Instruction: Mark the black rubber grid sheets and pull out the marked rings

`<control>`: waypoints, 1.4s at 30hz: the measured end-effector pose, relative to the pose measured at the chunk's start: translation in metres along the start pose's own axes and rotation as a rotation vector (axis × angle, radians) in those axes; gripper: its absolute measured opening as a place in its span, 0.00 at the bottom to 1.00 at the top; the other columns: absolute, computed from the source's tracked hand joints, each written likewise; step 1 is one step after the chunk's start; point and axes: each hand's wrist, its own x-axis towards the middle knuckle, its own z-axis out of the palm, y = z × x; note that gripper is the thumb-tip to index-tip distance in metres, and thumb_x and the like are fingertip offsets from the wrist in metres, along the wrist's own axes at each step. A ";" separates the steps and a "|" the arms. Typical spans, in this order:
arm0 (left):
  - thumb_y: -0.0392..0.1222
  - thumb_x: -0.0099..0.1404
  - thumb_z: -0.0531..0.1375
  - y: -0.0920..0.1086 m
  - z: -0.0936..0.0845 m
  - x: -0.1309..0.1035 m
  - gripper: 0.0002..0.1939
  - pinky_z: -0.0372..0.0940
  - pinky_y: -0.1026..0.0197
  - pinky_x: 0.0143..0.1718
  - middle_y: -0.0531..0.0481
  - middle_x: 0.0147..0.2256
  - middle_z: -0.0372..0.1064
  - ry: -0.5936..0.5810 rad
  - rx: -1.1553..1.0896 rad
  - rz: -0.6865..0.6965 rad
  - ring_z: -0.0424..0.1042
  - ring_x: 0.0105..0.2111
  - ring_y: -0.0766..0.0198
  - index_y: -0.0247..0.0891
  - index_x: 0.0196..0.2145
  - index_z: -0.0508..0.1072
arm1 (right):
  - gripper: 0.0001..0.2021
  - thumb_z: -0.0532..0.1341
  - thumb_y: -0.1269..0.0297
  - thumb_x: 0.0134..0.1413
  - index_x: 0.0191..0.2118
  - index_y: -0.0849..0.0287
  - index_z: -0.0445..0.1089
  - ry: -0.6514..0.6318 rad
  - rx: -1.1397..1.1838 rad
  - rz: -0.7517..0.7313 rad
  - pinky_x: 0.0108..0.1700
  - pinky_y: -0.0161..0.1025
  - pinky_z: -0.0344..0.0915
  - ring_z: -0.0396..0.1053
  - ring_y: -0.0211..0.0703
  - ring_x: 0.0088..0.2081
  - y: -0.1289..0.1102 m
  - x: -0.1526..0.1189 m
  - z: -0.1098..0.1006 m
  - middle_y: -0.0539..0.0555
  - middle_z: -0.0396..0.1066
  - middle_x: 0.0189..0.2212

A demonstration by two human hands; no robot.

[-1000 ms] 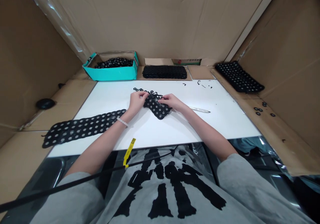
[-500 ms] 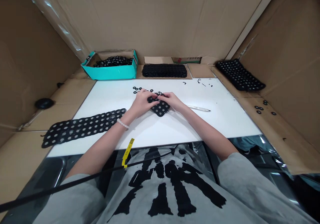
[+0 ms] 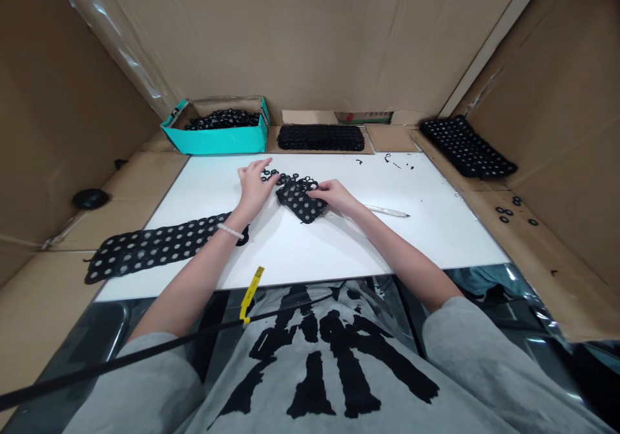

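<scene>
Across the surface [image 3: 310,256], right hand [image 3: 338,195] pinches mesh [image 3: 301,205]; left hand [image 3: 255,185], spread, is beside rings [image 3: 281,179] at mesh's ten o'clock.

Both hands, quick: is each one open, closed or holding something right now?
Left hand: open, beside the small black rings.
Right hand: closed, pinching the central dotted black piece.

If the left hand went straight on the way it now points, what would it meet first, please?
The left hand would probably meet the small black rings on the white board first, though its height above them is hard to judge.
</scene>
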 end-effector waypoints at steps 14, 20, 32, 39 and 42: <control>0.54 0.55 0.65 -0.011 0.021 -0.001 0.18 0.65 0.57 0.35 0.43 0.34 0.78 -0.026 -0.423 -0.336 0.73 0.33 0.57 0.35 0.34 0.80 | 0.16 0.74 0.61 0.40 0.22 0.63 0.68 -0.041 0.054 -0.010 0.26 0.30 0.64 0.66 0.33 0.22 -0.008 0.001 0.001 0.51 0.70 0.17; 0.49 0.62 0.61 -0.001 0.003 -0.005 0.20 0.56 0.46 0.57 0.40 0.51 0.73 0.018 0.056 0.034 0.66 0.52 0.48 0.40 0.49 0.78 | 0.11 0.71 0.64 0.43 0.25 0.63 0.71 0.012 0.055 -0.040 0.25 0.30 0.63 0.66 0.34 0.22 -0.006 0.001 0.004 0.51 0.70 0.18; 0.56 0.46 0.71 0.018 0.012 -0.017 0.23 0.66 0.56 0.38 0.45 0.35 0.78 -0.517 -0.583 -0.251 0.73 0.34 0.57 0.37 0.35 0.80 | 0.17 0.68 0.52 0.45 0.30 0.63 0.74 -0.196 -0.045 -0.298 0.33 0.33 0.64 0.66 0.36 0.29 -0.006 -0.004 0.007 0.50 0.72 0.25; 0.56 0.55 0.62 -0.022 0.013 0.003 0.19 0.64 0.57 0.35 0.42 0.32 0.77 -0.127 -0.417 -0.365 0.71 0.32 0.57 0.36 0.32 0.79 | 0.17 0.68 0.53 0.47 0.22 0.63 0.70 -0.064 -0.140 -0.160 0.26 0.31 0.59 0.63 0.33 0.21 0.001 -0.001 0.005 0.51 0.70 0.19; 0.49 0.61 0.58 -0.031 0.009 0.008 0.19 0.62 0.50 0.50 0.39 0.44 0.76 0.071 -0.094 -0.187 0.69 0.46 0.49 0.36 0.44 0.79 | 0.15 0.68 0.57 0.49 0.23 0.63 0.70 -0.022 -0.111 -0.090 0.25 0.32 0.61 0.65 0.34 0.21 0.000 -0.001 0.004 0.52 0.71 0.19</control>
